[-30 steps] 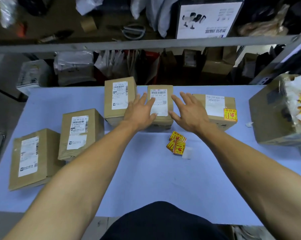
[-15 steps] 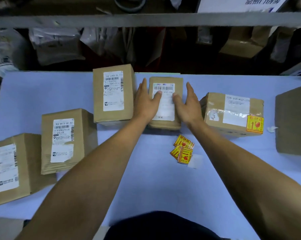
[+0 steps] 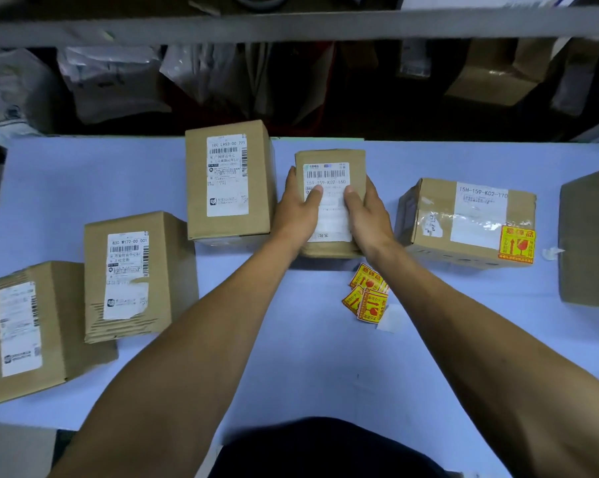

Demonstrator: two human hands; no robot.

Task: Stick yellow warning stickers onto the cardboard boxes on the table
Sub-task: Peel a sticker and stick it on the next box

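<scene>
A small cardboard box with a white barcode label sits at the middle of the blue table. My left hand grips its left side and my right hand grips its right side, both thumbs lying on the label. A loose pile of yellow warning stickers lies on the table just below my right wrist. To the right stands a taped box with a yellow sticker on its near right corner. Three more labelled boxes stand to the left.
A large cardboard box stands at the right edge. A scrap of white backing paper lies beside the stickers, another scrap near the taped box. A grey shelf rail runs overhead; bags and cartons fill the space behind the table.
Both hands went from lying flat beside and on the small box to clasping its two sides. The view has dropped and moved closer to the table.
</scene>
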